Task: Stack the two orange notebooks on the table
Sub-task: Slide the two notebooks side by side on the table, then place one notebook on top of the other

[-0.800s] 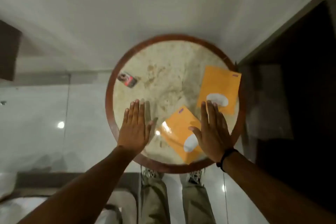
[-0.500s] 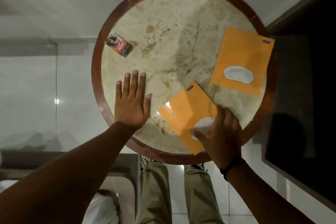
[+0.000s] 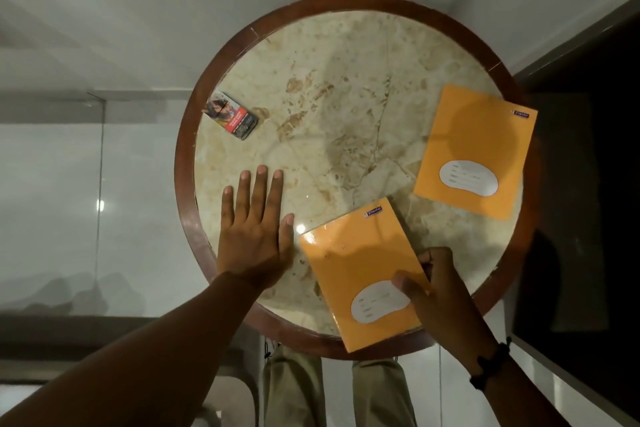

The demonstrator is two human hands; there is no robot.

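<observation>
Here the right hand (image 3: 440, 291) pinches the near notebook (image 3: 360, 270); left hand (image 3: 254, 232) lies flat, released.

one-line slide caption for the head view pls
Right hand grips the near orange paper notebook on the round marble table; left hand lies flat; the second orange notebook waits.

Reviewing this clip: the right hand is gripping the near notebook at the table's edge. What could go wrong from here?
1. The near notebook overhangs the table rim; the right hand pinches only its right edge, thumb on the cover, so it might slip and drop to the floor.
2. The far notebook also reaches past the rim on the right; sliding one onto it could push it off.
3. The left hand lies flat on the table, steadying neither notebook.
</observation>
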